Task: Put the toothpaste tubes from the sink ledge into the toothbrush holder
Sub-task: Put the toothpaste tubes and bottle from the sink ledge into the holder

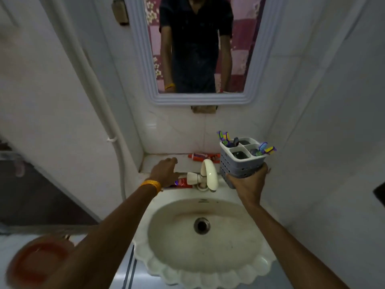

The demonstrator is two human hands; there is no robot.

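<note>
A white sink [208,265] with a scalloped front rim fills the lower middle, its tap [209,174] at the back edge. Behind the tap runs the tiled ledge [158,161]. The right hand [249,182] grips a grey four-compartment toothbrush holder [239,163] from below, fingers wrapped round its base, above the sink's back right corner; toothbrushes [224,137] stick out of two compartments. One red toothpaste tube [203,156] lies along the ledge's back edge, partly hidden by the tap. A second red tube [183,182] lies at the sink's back edge, its left end covered by the left hand [165,171]. That hand's fingers curl downward over it; whether they are gripping it, I cannot tell.
</note>
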